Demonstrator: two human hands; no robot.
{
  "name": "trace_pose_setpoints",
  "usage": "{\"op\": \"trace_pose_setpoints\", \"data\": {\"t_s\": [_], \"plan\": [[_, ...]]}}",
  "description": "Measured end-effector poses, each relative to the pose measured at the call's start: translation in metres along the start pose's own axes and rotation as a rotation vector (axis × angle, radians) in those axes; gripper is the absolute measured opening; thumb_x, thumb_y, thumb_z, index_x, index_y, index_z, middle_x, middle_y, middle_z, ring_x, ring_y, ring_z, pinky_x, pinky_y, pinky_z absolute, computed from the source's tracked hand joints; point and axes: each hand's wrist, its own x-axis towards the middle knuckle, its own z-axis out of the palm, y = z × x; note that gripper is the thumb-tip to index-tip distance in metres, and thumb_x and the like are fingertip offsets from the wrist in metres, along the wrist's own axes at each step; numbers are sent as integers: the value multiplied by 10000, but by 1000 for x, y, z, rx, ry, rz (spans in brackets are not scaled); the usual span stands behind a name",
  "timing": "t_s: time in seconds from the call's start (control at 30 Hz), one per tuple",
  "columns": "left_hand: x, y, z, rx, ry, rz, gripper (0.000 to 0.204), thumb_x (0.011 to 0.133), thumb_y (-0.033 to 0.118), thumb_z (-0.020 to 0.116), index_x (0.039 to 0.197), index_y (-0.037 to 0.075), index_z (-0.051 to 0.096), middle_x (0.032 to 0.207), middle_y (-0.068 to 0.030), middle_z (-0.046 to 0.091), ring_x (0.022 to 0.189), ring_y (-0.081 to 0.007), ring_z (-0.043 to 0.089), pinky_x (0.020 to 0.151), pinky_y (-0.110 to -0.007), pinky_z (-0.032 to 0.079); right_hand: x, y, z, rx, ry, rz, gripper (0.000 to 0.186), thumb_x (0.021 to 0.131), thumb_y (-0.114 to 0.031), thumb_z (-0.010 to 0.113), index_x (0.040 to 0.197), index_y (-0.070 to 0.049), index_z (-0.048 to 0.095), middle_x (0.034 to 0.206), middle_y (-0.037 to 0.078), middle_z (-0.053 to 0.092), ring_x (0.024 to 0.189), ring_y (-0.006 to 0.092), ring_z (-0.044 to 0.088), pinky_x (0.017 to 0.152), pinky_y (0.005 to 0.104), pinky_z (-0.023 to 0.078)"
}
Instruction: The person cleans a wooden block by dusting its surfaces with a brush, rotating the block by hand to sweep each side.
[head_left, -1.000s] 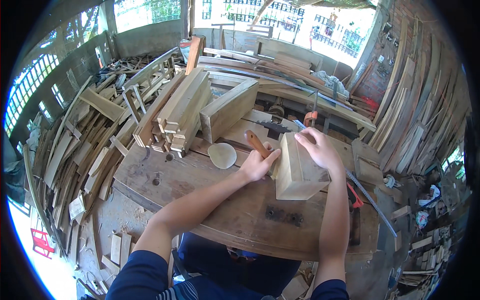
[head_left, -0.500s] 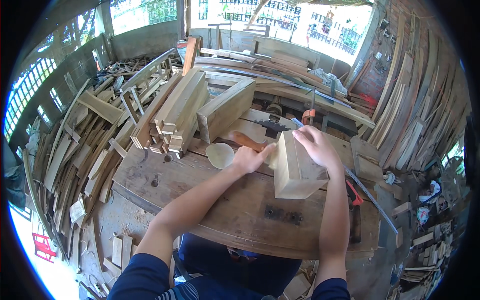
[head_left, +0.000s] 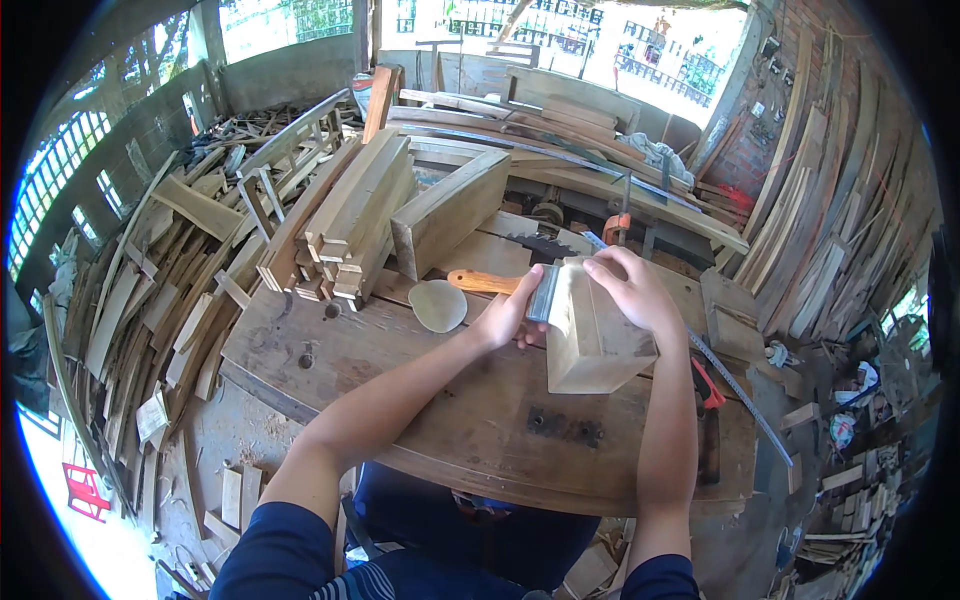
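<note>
My left hand [head_left: 507, 314] is closed around a flat paintbrush [head_left: 482, 282] by its metal band; the orange wooden handle points left. The pale bristles press against the left side of a box-shaped piece of light wood [head_left: 592, 352], which stands on the workbench [head_left: 455, 400]. Over the top and right side of that wooden block, my right hand [head_left: 634, 288] is clasped, with its fingers bent on the upper edge. A round, shallow pale dish [head_left: 438, 306] sits to the left of my left wrist. Whether the block is hollow cannot be seen.
A stack of planks [head_left: 358, 215] and a thick board on edge [head_left: 452, 214] stand on the bench's back left. Behind the block are a saw blade [head_left: 550, 247] and an orange clamp [head_left: 617, 228]. A red-handled tool [head_left: 708, 385] lies right. Scrap wood [head_left: 150, 300] heaps around.
My left hand has turned the brush, so its metal band now shows and the handle lies more level. The right hand and the wooden block stay nearly in place.
</note>
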Motion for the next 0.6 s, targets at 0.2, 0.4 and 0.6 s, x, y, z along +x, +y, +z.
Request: {"op": "trace_pose_setpoints", "data": {"t_s": [0.2, 0.4, 0.6], "plan": [[21, -43, -23, 853, 253, 225, 597, 1062, 585, 479, 1096, 32, 701, 668, -131, 670, 625, -222, 720, 597, -409, 561, 0, 0, 1, -54, 17, 16, 538, 993, -488, 667, 1190, 13, 676, 1145, 178, 722, 1078, 278, 682, 968, 374, 492], [-11, 2, 5, 231, 48, 74, 582, 1072, 590, 460, 1077, 42, 654, 748, -64, 657, 619, -163, 642, 567, -319, 513, -2, 0, 0, -31, 15, 26, 525, 994, -470, 677, 1190, 17, 677, 1159, 191, 716, 1094, 283, 675, 975, 380, 489], [3, 2, -9, -156, -169, 31, 579, 1107, 586, 356, 1043, 92, 653, 772, -39, 668, 620, -139, 636, 492, -283, 460, -2, -2, -2, -33, -4, 36, 494, 1004, -451, 667, 1203, 1, 681, 1165, 185, 717, 1103, 285, 673, 983, 383, 489]]}}
